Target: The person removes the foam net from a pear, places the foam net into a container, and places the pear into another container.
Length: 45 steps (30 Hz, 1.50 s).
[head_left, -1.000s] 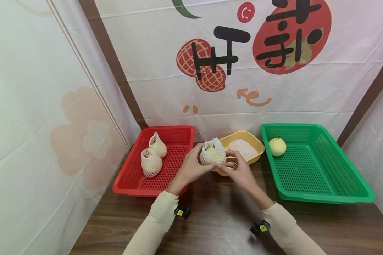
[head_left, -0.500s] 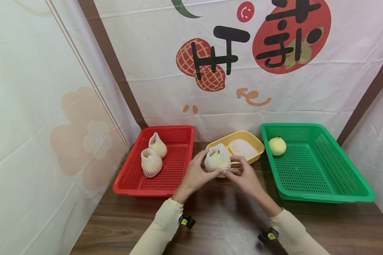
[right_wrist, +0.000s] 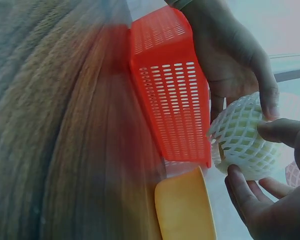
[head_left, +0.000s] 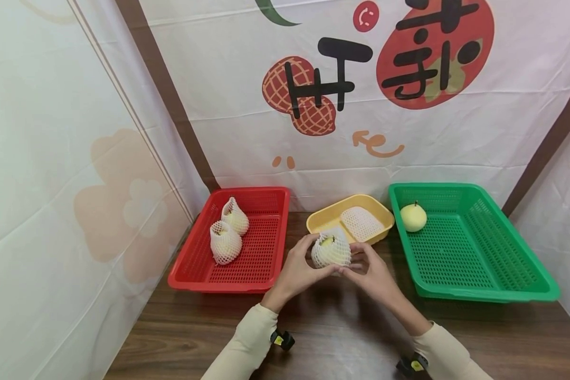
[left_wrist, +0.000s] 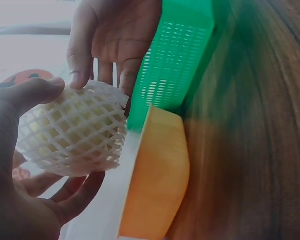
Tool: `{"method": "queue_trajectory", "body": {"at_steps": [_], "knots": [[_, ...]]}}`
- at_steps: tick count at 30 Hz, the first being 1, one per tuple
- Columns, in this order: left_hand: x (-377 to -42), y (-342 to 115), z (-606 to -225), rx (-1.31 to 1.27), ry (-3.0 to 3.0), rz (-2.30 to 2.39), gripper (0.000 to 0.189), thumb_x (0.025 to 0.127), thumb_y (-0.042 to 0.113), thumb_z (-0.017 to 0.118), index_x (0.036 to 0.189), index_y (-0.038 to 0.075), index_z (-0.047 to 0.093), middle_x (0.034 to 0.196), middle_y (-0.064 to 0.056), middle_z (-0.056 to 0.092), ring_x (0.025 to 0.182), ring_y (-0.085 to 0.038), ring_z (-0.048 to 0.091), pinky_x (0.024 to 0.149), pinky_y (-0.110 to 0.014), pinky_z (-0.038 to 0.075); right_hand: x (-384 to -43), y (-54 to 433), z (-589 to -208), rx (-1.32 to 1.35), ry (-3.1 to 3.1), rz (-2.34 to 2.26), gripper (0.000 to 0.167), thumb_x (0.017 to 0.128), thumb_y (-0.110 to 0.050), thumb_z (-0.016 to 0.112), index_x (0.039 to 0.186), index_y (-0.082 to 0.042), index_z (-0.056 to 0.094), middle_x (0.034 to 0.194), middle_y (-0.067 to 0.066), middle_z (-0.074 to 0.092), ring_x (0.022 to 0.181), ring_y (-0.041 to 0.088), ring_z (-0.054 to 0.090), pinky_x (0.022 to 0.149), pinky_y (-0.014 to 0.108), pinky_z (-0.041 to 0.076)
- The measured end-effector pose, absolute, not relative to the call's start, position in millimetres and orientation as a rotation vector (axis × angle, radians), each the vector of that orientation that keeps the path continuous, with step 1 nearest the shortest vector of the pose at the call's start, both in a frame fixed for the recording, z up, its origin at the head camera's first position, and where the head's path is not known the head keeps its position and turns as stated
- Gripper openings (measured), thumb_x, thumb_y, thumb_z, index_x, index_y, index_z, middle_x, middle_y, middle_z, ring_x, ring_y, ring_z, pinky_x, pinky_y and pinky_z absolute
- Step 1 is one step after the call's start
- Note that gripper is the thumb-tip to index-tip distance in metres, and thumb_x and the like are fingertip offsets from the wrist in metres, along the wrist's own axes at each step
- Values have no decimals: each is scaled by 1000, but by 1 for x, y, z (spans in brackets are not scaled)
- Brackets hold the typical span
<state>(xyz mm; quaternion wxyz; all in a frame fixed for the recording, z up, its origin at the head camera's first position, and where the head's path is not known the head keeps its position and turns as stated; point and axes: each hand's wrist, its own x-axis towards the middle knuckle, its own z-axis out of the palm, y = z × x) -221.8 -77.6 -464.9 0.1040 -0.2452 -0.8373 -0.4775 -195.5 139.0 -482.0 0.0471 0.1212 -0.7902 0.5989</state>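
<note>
Between both hands, above the table, is a pear wrapped in a white foam net, its stem end showing at the net's opening. My left hand grips it from the left, thumb on the near side and fingers around the far side. From the right my right hand holds it too, and the two thumbs meet at the front. In the left wrist view the foam net stretches round the pale fruit. The right wrist view shows the same netted pear with fingertips of both hands on it.
Behind the hands a yellow basket holds a flat white foam net. A red basket at left contains two netted pears. At right, one bare pear lies in a green basket. A printed cloth hangs behind.
Both hands have drawn the netted pear nearer the body and slightly right, away from the yellow basket. The pears in the red and green baskets have not moved.
</note>
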Motion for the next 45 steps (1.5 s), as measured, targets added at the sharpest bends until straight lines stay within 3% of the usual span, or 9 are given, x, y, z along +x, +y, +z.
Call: {"method": "queue_trajectory", "body": {"at_steps": [4, 13, 26, 45], "knots": [[-219, -75, -471, -747, -2460, -1422, 72, 78, 28, 97, 139, 13, 61, 128, -4, 68, 111, -17, 65, 89, -32, 60, -192, 142, -485, 338, -2441, 1830, 57, 89, -6, 85, 136, -2, 54, 126, 19, 66, 113, 27, 69, 96, 34, 61], [-213, -72, -487, -744, -2520, -1363, 74, 78, 31, 97, 140, 14, 60, 132, -1, 67, 122, -16, 63, 100, -32, 56, -186, 148, -495, 350, -2493, 1781, 60, 87, -6, 87, 136, 0, 54, 124, 20, 70, 113, 28, 71, 94, 30, 61], [-208, -66, -508, -782, -2587, -1402, 72, 78, 26, 97, 139, 15, 60, 132, -1, 66, 124, -15, 62, 110, -37, 52, -185, 157, -511, 338, -2622, 1757, 65, 85, -5, 89, 137, 0, 51, 125, 21, 66, 111, 28, 71, 89, 29, 62], [-206, -67, -521, -793, -2703, -1355, 72, 79, 34, 96, 137, 15, 57, 130, -1, 63, 120, -15, 63, 104, -34, 54, -183, 157, -523, 343, -2767, 1632, 61, 83, -7, 91, 129, -1, 52, 125, 20, 65, 104, 26, 75, 84, 33, 64]]}}
